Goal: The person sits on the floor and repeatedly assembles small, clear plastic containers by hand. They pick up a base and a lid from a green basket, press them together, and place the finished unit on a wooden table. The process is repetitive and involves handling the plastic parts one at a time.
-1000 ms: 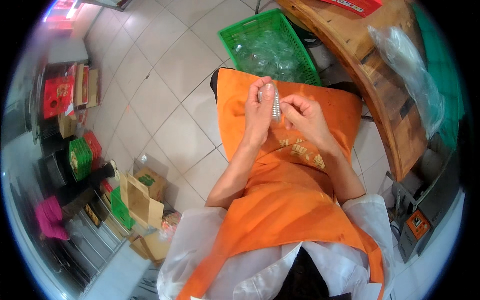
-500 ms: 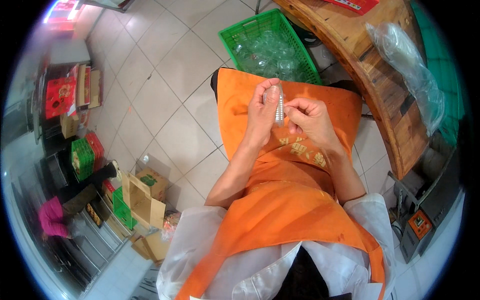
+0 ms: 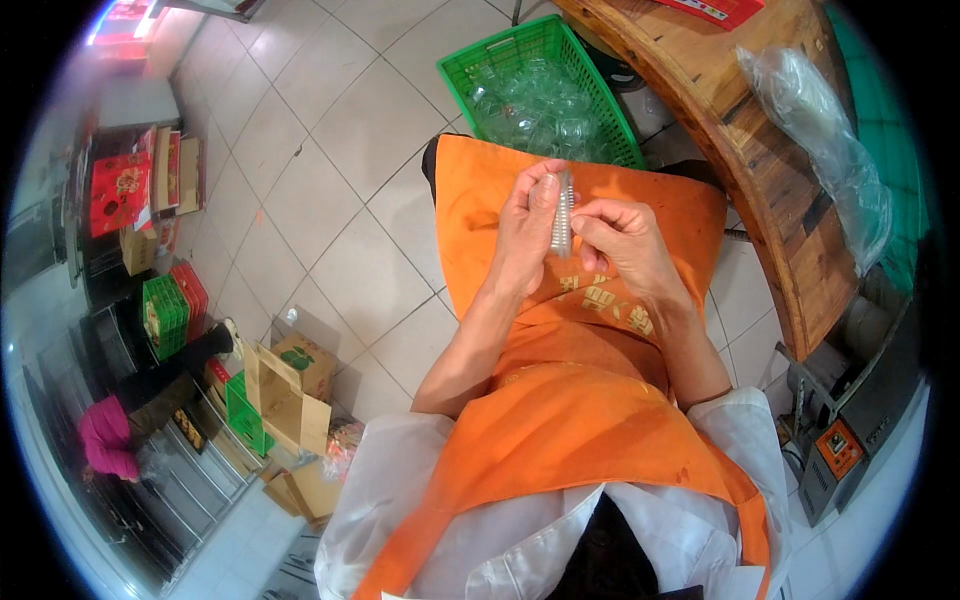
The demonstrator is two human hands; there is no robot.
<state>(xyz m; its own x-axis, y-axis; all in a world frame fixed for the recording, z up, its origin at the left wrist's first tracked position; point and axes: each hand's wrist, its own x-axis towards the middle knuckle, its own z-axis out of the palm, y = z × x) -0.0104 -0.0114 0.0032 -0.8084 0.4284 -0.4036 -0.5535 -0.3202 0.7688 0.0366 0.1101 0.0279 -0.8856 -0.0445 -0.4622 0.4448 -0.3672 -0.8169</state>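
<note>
Over my orange apron point(image 3: 580, 410), my left hand point(image 3: 524, 225) grips a small clear plastic container point(image 3: 562, 215) with a ribbed side, held nearly upright with its narrow side toward me. The left thumb lies along it and the fingers wrap behind. At its right side is my right hand point(image 3: 622, 240), thumb and forefinger pinched together close to the ribs. Whether something thin sits in that pinch is too small to tell. Beyond my knees stands a green plastic basket point(image 3: 462, 92) holding many loose clear plastic containers point(image 3: 545, 105).
To the right curves a wooden table point(image 3: 725, 165) bearing a clear plastic bag point(image 3: 820, 140) and a red box. A grey machine point(image 3: 850, 450) sits lower right. On the left are cardboard boxes point(image 3: 290, 405), crates point(image 3: 165, 315) and a person in a pink sleeve point(image 3: 105, 435) near metal racks.
The container has turned slightly in my left hand, so its ribbed side shows more fully. My right fingers have shifted very little beside it.
</note>
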